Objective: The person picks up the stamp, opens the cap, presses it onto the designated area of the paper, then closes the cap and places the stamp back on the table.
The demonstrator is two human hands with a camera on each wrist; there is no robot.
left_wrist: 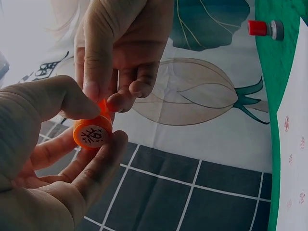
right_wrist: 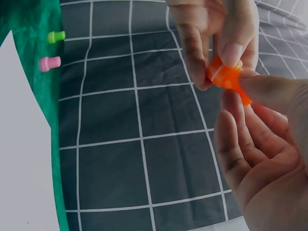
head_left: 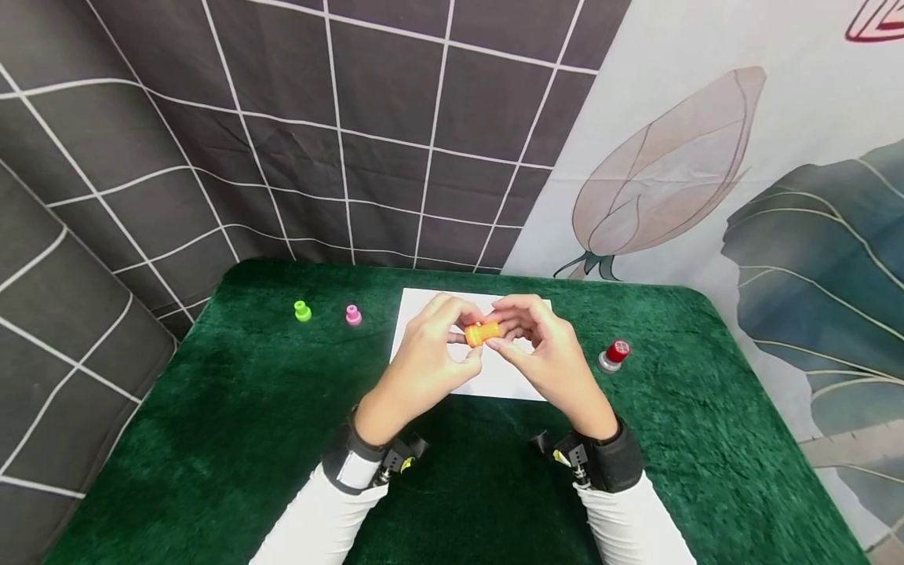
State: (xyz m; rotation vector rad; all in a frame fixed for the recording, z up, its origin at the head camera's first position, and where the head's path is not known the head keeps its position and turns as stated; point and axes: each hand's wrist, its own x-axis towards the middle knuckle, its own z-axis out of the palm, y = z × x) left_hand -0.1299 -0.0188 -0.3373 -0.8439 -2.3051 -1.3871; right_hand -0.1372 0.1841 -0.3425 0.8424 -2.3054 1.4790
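Note:
Both hands hold an orange stamp above the white sheet of paper. My left hand pinches its wider end between thumb and fingers. The thumb and fingers of my right hand grip the narrower handle end. In the left wrist view, the round end of the orange stamp bears a dark character on a pale disc. Small red prints mark the paper there. The right wrist view has the orange stamp tilted between the two hands' fingertips, which hide part of it.
A green stamp and a pink stamp stand at the back left of the green cloth. Right of the paper is a red stamp with a grey base. A dark checked curtain and a printed white one hang behind.

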